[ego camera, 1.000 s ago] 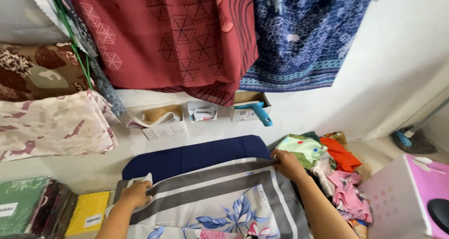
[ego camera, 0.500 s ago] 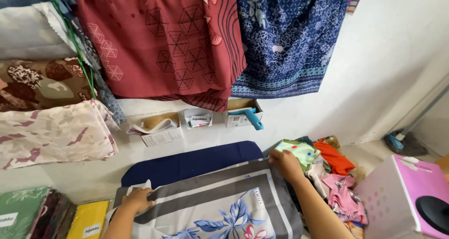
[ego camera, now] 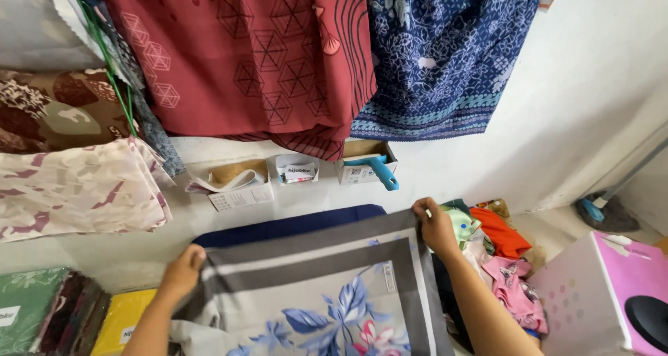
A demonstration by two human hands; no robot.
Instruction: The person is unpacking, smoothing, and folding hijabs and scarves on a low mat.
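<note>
A grey scarf (ego camera: 320, 286) with striped borders and a blue flower print lies spread over a dark blue cloth (ego camera: 278, 225) on the work surface. My left hand (ego camera: 182, 271) grips the scarf's far left corner. My right hand (ego camera: 435, 224) pinches its far right corner, close to a pile of coloured cloths (ego camera: 497, 251). Both hands hold the far edge taut.
Red (ego camera: 243, 57) and blue (ego camera: 445, 50) patterned fabrics hang on the white wall. Small cardboard boxes (ego camera: 362, 162) sit along the wall, one with a blue-handled tool. Folded fabrics (ego camera: 76, 189) are stacked left; packaged cloths (ego camera: 62, 314) lie lower left. A pink-and-white box (ego camera: 612, 286) stands at right.
The scarf's far edge has shifted away from me, covering more of the dark blue cloth. Both hands have moved with it, still on the corners.
</note>
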